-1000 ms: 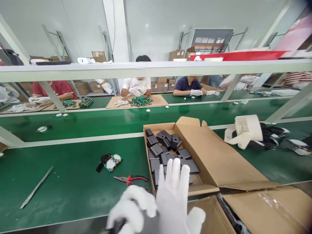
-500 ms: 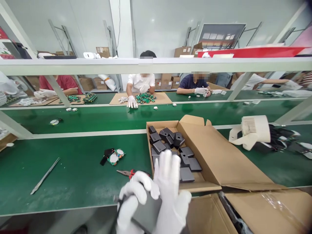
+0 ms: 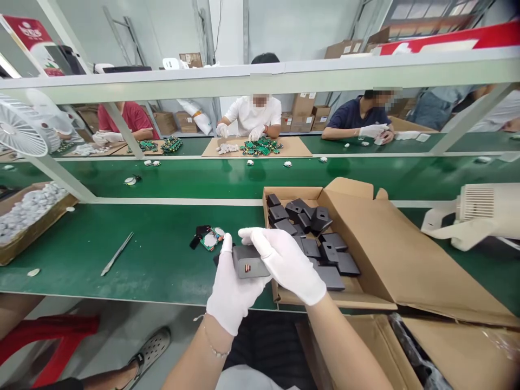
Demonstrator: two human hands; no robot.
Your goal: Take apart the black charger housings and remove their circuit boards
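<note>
In the head view, the person's gloved left hand point(image 3: 233, 292) and right hand point(image 3: 290, 265) clasp a dark grey case point(image 3: 258, 266) between them, above the green bench point(image 3: 158, 265). Just right, an open carton point(image 3: 349, 262) holds similar cases; tweezers point(image 3: 117, 254) lie to the left.

A dark grey, boxy case point(image 3: 252, 263) with rounded corners lies cradled against the left hand point(image 3: 232, 281), its upper right side partly hidden beneath the right hand point(image 3: 286, 260). The end facing the camera, between both hands, shows small copper-coloured contacts point(image 3: 247, 268).
</note>
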